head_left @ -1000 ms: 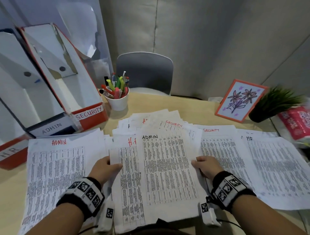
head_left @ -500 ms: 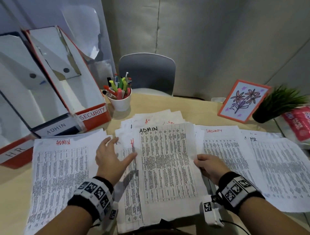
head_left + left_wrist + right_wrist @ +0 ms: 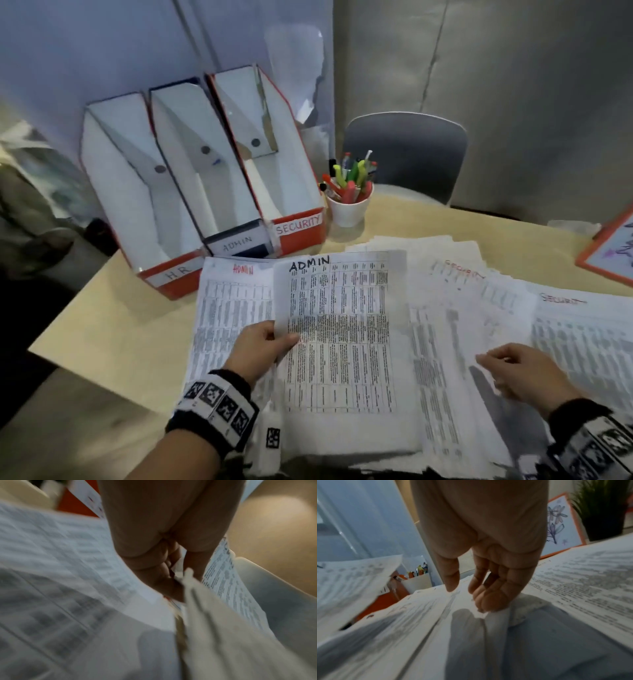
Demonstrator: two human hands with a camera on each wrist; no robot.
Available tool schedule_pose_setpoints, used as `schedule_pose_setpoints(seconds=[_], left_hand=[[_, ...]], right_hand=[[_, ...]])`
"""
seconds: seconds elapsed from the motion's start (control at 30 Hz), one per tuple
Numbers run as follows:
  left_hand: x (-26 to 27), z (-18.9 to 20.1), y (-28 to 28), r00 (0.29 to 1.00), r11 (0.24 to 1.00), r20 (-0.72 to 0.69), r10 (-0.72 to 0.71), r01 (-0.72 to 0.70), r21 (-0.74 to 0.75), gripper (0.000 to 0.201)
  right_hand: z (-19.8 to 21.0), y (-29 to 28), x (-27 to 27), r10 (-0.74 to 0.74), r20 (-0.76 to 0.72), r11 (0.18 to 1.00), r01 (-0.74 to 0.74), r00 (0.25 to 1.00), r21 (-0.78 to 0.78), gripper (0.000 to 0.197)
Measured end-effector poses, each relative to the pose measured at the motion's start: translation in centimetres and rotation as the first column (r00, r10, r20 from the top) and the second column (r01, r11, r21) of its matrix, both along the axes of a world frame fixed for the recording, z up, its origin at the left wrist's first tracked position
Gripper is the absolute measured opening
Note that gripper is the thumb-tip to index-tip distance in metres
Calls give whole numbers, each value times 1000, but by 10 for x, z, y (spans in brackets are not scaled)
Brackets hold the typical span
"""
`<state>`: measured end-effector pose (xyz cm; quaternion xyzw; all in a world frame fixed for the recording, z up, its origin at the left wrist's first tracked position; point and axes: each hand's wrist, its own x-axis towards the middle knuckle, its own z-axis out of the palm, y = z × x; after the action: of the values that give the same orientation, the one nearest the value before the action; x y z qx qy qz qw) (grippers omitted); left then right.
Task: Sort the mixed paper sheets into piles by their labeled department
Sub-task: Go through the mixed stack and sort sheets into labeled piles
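The left hand [image 3: 261, 349] reaches forward with its thumb and fingers pinched together, the forearm angled in from the lower left. The right hand [image 3: 520, 371] hangs palm-down, its fingers [image 3: 489, 595] loosely curled, holding nothing. Both wrists wear marker-printed bands.

ADMIN sheet [image 3: 339, 329], black-lettered, is held lifted at its nine-o'clock edge, overlapping the red-lettered ADMIN pile [image 3: 229, 308].

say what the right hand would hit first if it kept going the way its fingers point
Probably the loose papers right under the right hand: its relaxed fingers angle down and forward, almost touching them. The exact gap is unclear.
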<state>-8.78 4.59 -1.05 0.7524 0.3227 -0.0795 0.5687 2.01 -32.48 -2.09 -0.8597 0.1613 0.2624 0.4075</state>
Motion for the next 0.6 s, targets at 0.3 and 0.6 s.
schedule_pose_setpoints(seconds=[0.3,0.6], left_hand=[[-58,11,139,940,884,-69,334,-287,369,14],[-33,-7,138,957,882,-143,254,-168,440,23]], right_hand=[[8,24,5,316,-141,886,-345,938,-309,62],[11,38,-1,292,-124,882,-318,948,-347,65]])
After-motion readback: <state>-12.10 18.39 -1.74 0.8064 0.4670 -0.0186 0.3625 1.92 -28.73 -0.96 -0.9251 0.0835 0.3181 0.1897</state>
